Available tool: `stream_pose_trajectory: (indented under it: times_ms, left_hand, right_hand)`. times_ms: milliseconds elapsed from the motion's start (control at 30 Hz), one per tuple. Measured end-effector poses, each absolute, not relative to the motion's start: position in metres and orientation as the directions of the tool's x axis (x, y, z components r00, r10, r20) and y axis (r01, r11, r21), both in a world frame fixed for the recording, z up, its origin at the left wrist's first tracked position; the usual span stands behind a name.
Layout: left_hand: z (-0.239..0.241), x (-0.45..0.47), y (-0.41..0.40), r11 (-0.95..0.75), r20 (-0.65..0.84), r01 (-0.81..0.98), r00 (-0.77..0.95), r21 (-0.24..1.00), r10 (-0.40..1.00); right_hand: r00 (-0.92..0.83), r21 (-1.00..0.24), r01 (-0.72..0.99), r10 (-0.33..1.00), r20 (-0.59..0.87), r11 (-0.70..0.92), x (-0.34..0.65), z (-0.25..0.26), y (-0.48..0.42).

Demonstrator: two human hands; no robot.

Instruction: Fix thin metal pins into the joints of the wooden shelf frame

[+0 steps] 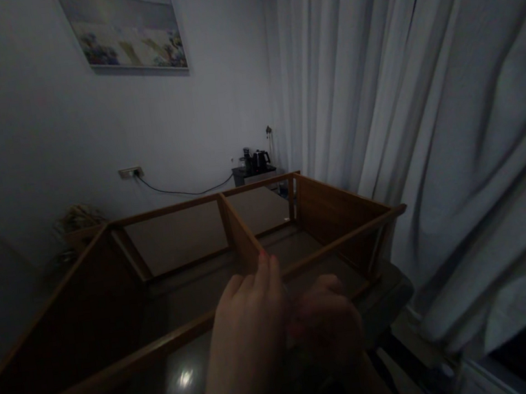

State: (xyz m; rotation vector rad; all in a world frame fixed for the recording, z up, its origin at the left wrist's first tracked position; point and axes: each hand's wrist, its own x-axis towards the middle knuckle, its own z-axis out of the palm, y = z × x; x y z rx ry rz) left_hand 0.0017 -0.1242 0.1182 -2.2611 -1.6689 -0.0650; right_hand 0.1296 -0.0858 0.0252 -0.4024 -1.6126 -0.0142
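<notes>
The brown rectangular wooden frame (pixel 240 236) looks joined, top uncovered; what my left hand (pixel 251 316) and blurred right hand (pixel 327 322) hold, I cannot tell.

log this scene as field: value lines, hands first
left hand: at the near end of the divider; contact unclear
right hand: beside the left, blurred; grip unclear
frame: wooden, split by the divider
wall: picture, socket with cord
corner: kettle on a stand
right side: curtain
light: dim
</notes>
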Motion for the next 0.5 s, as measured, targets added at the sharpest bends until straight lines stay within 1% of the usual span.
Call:
stream_pose_trajectory:
  times_ms: [67, 100, 267, 333, 400, 500]
  left_hand:
    - [0.120, 0.002, -0.124, -0.262, 0.202, 0.938, 0.308, -0.227, 0.929]
    - [0.121, 0.002, -0.124, -0.265, 0.192, 0.939, 0.308, -0.220, 0.932]
    - [0.122, 0.002, -0.124, -0.257, 0.191, 0.947, 0.293, -0.191, 0.937]
    - [0.122, 0.002, -0.124, -0.255, 0.204, 0.949, 0.291, -0.187, 0.935]
    - [0.121, 0.002, -0.124, -0.261, 0.216, 0.946, 0.300, -0.193, 0.929]
    - [0.119, 0.001, -0.123, -0.266, 0.238, 0.942, 0.312, -0.207, 0.920]
  right_hand:
    - [0.004, -0.258, 0.250, 0.266, 0.964, 0.933, 0.129, 0.026, -0.087]
    - [-0.006, -0.245, 0.255, 0.255, 0.967, 0.935, 0.129, 0.027, -0.088]
    - [-0.154, -0.028, 0.380, 0.093, 0.984, 0.925, 0.136, 0.036, -0.090]
    - [-0.194, 0.025, 0.391, 0.056, 0.979, 0.920, 0.140, 0.037, -0.087]
    - [-0.225, 0.028, 0.375, 0.062, 0.972, 0.927, 0.143, 0.037, -0.085]
    - [-0.235, -0.025, 0.349, 0.114, 0.965, 0.937, 0.143, 0.037, -0.085]
